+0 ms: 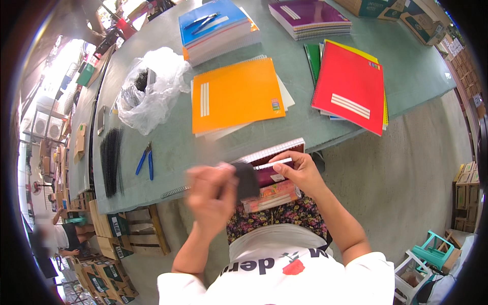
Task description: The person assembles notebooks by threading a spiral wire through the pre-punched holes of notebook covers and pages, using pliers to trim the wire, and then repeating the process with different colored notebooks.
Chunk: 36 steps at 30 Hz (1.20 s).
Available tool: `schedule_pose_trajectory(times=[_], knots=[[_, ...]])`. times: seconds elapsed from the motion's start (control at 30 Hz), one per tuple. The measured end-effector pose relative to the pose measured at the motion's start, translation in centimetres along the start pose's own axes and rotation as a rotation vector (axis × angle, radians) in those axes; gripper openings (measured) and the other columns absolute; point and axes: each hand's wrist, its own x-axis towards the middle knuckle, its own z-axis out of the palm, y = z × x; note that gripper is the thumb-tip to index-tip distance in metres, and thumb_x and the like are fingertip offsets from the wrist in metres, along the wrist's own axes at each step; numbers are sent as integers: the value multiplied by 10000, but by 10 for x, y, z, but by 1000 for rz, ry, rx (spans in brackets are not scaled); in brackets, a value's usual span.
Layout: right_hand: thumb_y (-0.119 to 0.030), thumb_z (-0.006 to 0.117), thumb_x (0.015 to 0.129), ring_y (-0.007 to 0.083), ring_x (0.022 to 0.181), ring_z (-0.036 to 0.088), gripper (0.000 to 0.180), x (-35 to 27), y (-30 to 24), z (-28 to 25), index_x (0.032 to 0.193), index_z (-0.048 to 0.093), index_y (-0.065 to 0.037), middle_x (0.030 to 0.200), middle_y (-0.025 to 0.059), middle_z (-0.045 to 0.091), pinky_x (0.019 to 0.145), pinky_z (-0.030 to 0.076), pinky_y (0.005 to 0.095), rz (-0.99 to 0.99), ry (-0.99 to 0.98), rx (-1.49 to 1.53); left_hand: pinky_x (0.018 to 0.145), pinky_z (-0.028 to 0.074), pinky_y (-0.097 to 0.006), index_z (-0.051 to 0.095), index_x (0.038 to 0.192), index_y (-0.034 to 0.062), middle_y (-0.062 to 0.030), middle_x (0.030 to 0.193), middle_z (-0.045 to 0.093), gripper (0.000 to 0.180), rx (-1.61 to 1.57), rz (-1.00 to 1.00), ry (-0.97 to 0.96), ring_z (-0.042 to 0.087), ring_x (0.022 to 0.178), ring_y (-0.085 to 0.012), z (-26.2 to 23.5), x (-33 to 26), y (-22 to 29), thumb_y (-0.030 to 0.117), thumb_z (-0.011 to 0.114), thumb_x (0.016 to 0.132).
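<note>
At the table's near edge, a purple-covered notebook (268,176) with white pages is held over my lap. My right hand (301,173) is closed on its white edge, thumb on top and fingers bent. My left hand (211,194) is smeared by motion, its fingers curled round a black block-like thing (247,184) against the notebook's left part. What the black thing is, I cannot make out. Left of that hand, a thin dark spiral coil (175,192) lies along the table edge. Under the notebook, an orange-pink patterned stack (273,197) rests on my lap.
On the green table (168,145) lie an orange notebook (238,96), a red notebook (351,84) on others, a blue-topped stack (216,25) and a purple stack (310,15). Blue-handled pliers (145,161), black coils (109,160) and a plastic bag (157,91) are at left.
</note>
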Motion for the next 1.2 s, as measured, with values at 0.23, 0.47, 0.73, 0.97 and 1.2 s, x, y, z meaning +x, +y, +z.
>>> schedule_pose_trajectory(times=[0.23,0.47,0.73,0.97,1.2], knots=[[-291,410,942,130,798,618,411,2,-7,-1,1005,633,48,908,110,663,750,488,255,8,-47,187,619,479,-325,645,909,65,-90,823,571,214,-38,47,-195,575,763,-215,7,9,7,-14,679,713],[-262,373,940,161,875,597,424,-3,-12,7,1037,631,60,955,139,655,844,447,281,106,-118,261,618,482,-320,672,890,78,-86,813,592,234,-49,54,-113,588,731,-229,9,19,17,-16,688,676],[-335,487,933,95,749,593,395,-2,0,-2,1048,629,15,921,67,664,689,469,217,60,-99,257,681,502,-305,678,912,89,-80,856,621,229,-175,63,-257,604,791,-216,8,8,-7,41,690,688],[84,561,826,96,873,599,154,-1,-3,7,889,664,-13,968,86,672,791,471,230,-217,-42,78,606,429,-229,630,1036,5,8,765,573,310,-130,-684,168,505,658,-74,-42,10,-225,129,732,771],[-16,635,822,141,968,600,99,-10,10,-6,919,650,1,991,108,664,857,475,269,78,11,148,661,443,-237,646,1050,34,-2,757,570,298,-154,-613,204,523,683,-110,-11,53,-177,116,724,774]])
